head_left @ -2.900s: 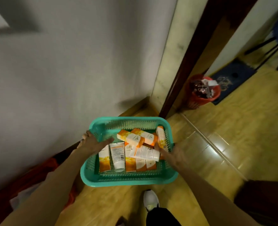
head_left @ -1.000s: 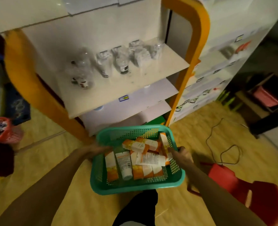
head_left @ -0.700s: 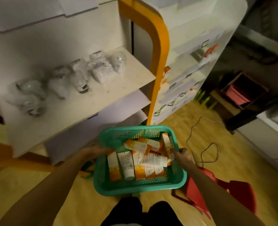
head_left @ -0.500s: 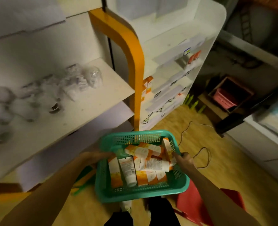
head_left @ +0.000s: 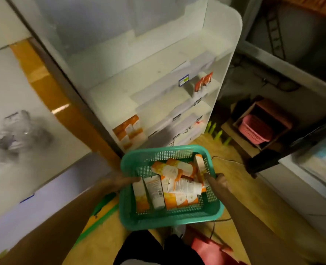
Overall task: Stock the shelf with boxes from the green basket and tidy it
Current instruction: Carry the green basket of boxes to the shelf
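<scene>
Carrying green basket [head_left: 169, 217] toward white shelf [head_left: 158, 88]; I see view swung off clear-packet rack since a moment ago, shelf now dead ahead. Left hand [head_left: 118, 185] curled over left rim, right hand [head_left: 216, 181] curled over right rim. Boxes [head_left: 174, 185] piled loose between hands. Matching orange boxes [head_left: 129, 131] just beyond left hand. Judging nothing stocked yet.
</scene>
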A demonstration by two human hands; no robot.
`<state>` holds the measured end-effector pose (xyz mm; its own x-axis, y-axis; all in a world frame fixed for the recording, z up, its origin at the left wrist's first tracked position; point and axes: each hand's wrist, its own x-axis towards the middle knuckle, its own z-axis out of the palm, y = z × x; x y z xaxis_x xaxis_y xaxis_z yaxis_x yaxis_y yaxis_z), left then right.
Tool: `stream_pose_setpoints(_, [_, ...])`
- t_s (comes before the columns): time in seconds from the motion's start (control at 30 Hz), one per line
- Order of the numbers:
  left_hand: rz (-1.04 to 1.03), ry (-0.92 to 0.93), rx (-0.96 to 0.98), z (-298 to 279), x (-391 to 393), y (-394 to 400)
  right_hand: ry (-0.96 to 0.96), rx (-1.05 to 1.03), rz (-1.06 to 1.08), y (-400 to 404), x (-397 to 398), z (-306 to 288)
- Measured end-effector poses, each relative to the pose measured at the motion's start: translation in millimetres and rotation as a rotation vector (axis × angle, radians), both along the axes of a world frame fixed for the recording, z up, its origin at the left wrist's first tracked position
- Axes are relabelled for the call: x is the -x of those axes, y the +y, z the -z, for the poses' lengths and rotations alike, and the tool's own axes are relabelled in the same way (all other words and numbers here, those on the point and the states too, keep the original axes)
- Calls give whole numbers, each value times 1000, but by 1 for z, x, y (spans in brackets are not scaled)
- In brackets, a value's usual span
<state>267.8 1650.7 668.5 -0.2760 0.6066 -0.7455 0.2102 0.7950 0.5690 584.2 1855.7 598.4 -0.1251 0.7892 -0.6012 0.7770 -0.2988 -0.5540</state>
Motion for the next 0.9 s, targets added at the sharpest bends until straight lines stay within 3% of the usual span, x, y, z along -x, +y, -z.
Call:
stream_pose_setpoints(0.3, [-120,-100,-1,34,-7,152,-13,15,58,142,-5,14])
stream_pose_setpoints(0.5, [-187,-235,64,93,8,217,1,79,95,231,-21,104])
stream_pose_setpoints(0.6, [-217,-194,50,93,-4,257,-38,55,65,259,-5,77])
stream_pose_setpoints(0.77, [-336,-249,48,129,-19,293,-88,73,-1,309,-2,98])
stream_pose_setpoints(0.83, [-357,-222,109,170,-19,298,-99,70,-26,330,-2,121])
stream_pose_setpoints(0.9, [-398,-205,156,284,2,280,-106,78,-65,351,0,147])
